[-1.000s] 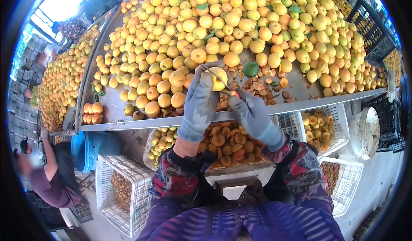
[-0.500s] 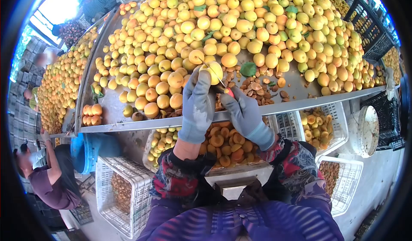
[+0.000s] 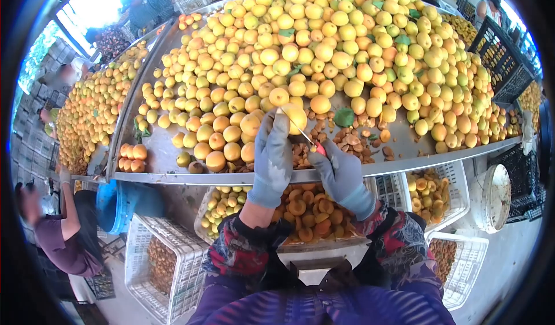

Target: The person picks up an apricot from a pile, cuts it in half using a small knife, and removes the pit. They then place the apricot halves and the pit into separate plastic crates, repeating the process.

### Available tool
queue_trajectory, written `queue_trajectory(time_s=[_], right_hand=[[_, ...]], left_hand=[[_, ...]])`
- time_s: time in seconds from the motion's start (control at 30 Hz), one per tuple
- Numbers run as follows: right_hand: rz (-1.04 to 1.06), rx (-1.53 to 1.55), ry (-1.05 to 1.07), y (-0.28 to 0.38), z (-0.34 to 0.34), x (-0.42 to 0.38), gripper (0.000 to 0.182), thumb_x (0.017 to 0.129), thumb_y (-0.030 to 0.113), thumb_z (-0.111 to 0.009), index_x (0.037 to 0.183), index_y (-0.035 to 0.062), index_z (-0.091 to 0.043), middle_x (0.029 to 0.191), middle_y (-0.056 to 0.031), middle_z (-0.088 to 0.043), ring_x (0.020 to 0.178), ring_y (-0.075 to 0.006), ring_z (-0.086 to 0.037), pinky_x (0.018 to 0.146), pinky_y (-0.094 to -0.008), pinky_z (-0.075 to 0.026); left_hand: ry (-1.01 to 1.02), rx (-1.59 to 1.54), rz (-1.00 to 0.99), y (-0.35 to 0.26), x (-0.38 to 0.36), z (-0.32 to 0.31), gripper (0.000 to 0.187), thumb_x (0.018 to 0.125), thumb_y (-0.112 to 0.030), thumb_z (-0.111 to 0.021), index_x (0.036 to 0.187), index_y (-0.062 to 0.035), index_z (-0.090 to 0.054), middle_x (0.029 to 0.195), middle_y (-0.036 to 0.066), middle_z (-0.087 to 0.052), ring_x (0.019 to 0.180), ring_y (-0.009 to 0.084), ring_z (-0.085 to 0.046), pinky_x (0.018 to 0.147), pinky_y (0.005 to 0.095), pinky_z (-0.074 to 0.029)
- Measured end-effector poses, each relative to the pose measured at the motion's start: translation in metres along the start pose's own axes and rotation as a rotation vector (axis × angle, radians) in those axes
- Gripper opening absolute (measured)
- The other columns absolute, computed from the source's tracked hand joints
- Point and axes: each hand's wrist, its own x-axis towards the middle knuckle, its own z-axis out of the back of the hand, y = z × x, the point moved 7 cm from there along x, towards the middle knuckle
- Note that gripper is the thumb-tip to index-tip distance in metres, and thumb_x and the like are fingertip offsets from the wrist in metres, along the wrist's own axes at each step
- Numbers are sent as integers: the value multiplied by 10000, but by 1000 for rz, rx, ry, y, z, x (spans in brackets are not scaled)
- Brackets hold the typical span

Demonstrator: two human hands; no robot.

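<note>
My left hand (image 3: pixel 273 157), in a grey glove, pinches a yellow apricot (image 3: pixel 295 119) above the table's front edge. My right hand (image 3: pixel 340 172), gloved too, is closed round the red handle of a small knife (image 3: pixel 320 148), whose thin blade reaches up to the apricot. Whether the blade is in the fruit or in front of it cannot be told. Behind the hands a large heap of apricots (image 3: pixel 347 30) covers the metal table (image 3: pixel 225 178). Brown pits (image 3: pixel 352 142) lie beside my right hand, near a green leaf (image 3: pixel 344 117).
Below the edge stand a crate of apricot halves (image 3: pixel 309 215), white crates (image 3: pixel 179 261), a blue bucket (image 3: pixel 118 206) and a white bucket (image 3: pixel 495 192). A black crate (image 3: pixel 502 59) is at the back right. A person in a purple shirt (image 3: pixel 58 244) sits at left.
The view has shifted, so the table sits a little lower and further right. Both hands are slightly lower in the frame, and the apricot shows its rounder side beside the blade.
</note>
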Motion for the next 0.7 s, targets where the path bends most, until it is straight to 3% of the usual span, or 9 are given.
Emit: queue_trajectory(time_s=[0.07, 0.17, 0.23, 0.3, 0.4, 0.5, 0.57, 0.7], right_hand=[[31, -15, -30, -5, 0, -5, 287, 911, 346, -575, 859, 66, -538, 590, -153, -546, 576, -376, -581, 482, -416, -433], [138, -76, -145, 0, 7, -1, 293, 911, 360, -567, 873, 71, -546, 595, -156, -559, 592, -374, -595, 490, -421, -448], [-4, -39, -10, -1, 4, -1, 306, 913, 379, -554, 882, 76, -546, 624, -161, -578, 612, -373, -607, 503, -428, -460], [29, -50, -13, -2, 2, -1, 307, 914, 384, -550, 885, 78, -545, 630, -160, -581, 609, -373, -607, 503, -431, -459], [40, -63, 9, -6, -2, -4, 307, 915, 388, -547, 894, 81, -543, 637, -152, -589, 598, -375, -603, 494, -440, -456], [70, -74, -15, -3, -1, -7, 315, 912, 394, -549, 887, 80, -539, 621, -147, -583, 582, -374, -598, 482, -440, -451], [58, -54, -23, -6, -1, -7, 312, 909, 392, -555, 885, 82, -536, 616, -147, -579, 577, -373, -596, 485, -437, -451], [-2, -78, -3, -9, 1, -5, 302, 907, 385, -557, 900, 84, -545, 616, -150, -580, 573, -374, -594, 486, -434, -452]], left_hand=[[-132, 111, 172, 5, -7, 6, 369, 930, -224, -587, 1211, -12, -476, 1103, 50, -571, 970, 131, -562, 845, 263, -461], [-12, 125, 105, 13, -2, 6, 388, 911, -141, -605, 1246, -3, -467, 1141, 56, -566, 1019, 135, -563, 880, 259, -467], [-29, 120, 9, 10, -1, 6, 410, 889, -105, -627, 1252, -2, -466, 1128, 53, -565, 1008, 120, -558, 874, 250, -466], [-37, 111, -26, 5, 0, 3, 404, 885, -102, -634, 1241, -1, -474, 1112, 49, -567, 999, 113, -557, 869, 249, -466], [-94, 109, -70, 2, -2, 7, 374, 895, -137, -629, 1218, -8, -491, 1064, 31, -572, 979, 106, -554, 855, 240, -467], [-118, -9, 40, 11, -3, 15, 369, 906, -176, -622, 1213, -18, -492, 1042, 23, -569, 969, 105, -550, 840, 232, -465], [-107, 18, 124, 17, -4, 17, 340, 949, -221, -547, 1213, -15, -486, 1063, 22, -556, 995, 143, -548, 860, 245, -449], [-44, 88, 119, 16, -5, 2, 350, 946, -233, -557, 1218, -23, -495, 1043, 9, -564, 956, 117, -544, 817, 223, -446]])
